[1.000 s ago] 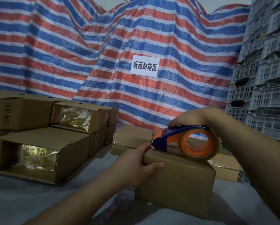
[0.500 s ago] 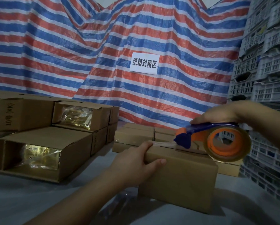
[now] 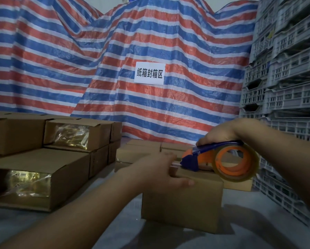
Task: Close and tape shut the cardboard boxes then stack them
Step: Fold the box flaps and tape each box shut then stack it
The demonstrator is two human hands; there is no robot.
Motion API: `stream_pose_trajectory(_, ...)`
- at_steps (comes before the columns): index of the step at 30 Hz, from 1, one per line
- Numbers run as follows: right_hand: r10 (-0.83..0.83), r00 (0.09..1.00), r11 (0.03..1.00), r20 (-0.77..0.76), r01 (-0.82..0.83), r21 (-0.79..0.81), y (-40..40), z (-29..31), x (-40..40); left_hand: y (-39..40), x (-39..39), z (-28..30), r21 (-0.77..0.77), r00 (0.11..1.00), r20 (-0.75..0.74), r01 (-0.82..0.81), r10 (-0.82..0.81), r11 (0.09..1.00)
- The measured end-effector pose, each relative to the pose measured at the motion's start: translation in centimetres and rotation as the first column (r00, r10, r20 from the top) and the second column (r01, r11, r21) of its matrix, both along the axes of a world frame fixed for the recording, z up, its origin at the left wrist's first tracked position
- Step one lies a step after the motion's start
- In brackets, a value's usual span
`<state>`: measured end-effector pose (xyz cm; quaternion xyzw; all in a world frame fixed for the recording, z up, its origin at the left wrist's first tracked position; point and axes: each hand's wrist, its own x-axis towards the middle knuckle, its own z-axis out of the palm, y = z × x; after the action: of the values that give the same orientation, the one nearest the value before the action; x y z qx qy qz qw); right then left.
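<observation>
A closed brown cardboard box [image 3: 183, 203] stands on the grey table in front of me. My left hand [image 3: 157, 172] grips its upper left edge, thumb on the near face. My right hand [image 3: 220, 132] holds a blue and orange tape dispenser [image 3: 220, 159] by its top. The dispenser's blue nose touches the box's top, just right of my left hand, with the clear tape roll hanging over the box's right end. Sealed flat boxes [image 3: 141, 151] lie behind it.
To the left is a stack of open-ended cardboard boxes [image 3: 48, 169] showing gold plastic-wrapped contents. Grey plastic crates [image 3: 285, 87] are piled at the right. A red, white and blue striped tarp with a white sign [image 3: 149, 73] hangs behind.
The dispenser first ran right along the box's top, then came back left and lower, its nose now down on the top near my left hand. My left hand kept its grip.
</observation>
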<state>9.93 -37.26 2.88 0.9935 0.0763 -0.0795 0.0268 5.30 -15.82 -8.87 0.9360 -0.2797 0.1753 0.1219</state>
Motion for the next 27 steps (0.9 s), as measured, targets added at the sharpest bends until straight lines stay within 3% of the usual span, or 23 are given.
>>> stream_pose_trajectory(6,0.005,1.000,0.997,-0.004,-0.005,0.073,-0.3,-0.1,0.0,-0.4,0.3,-2.2,0.092,0.977,0.213,-0.038,0.017,0.995)
stream_pose_trajectory(11,0.048,0.999,0.986,0.007,-0.048,0.158,-4.2,0.7,-1.0,-0.1,0.6,-2.3,0.089,0.978,0.207,-0.033,0.014,0.996)
stream_pose_trajectory(16,-0.115,0.989,0.893,-0.092,0.143,0.426,-9.7,-0.7,-2.4,-0.2,0.5,-2.4,0.076,0.975,0.223,-0.037,0.019,0.996)
stream_pose_trajectory(27,-0.073,0.997,0.842,0.010,0.056,0.537,-11.2,-5.6,-2.6,-3.8,-0.4,1.0,0.123,0.996,0.083,-0.025,0.015,0.992)
